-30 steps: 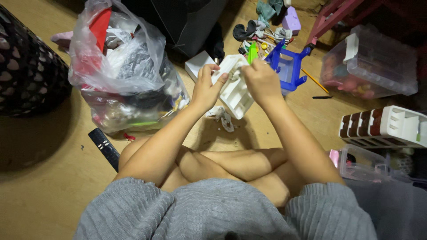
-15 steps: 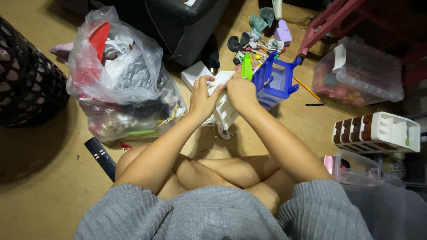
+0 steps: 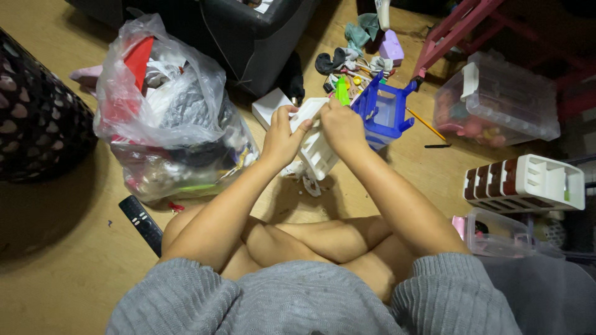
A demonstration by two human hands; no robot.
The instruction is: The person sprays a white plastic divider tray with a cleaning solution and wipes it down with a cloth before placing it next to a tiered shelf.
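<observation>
White plastic tray (image 3: 316,152), a ribbed rectangular piece, is held above the wooden floor (image 3: 74,248) in front of a person seated cross-legged. The left hand (image 3: 280,138) grips its upper left end, fingers clenched around the edge; the right hand (image 3: 341,127) closes over the top right, fingers curled onto the plastic. The tray's long axis runs diagonally, from the hands down toward the person's knees, with both hands equally near its upper end. A stuffed clear plastic bag (image 3: 167,111) sits to the left, a blue plastic stool (image 3: 385,108) just beyond the right hand.
</observation>
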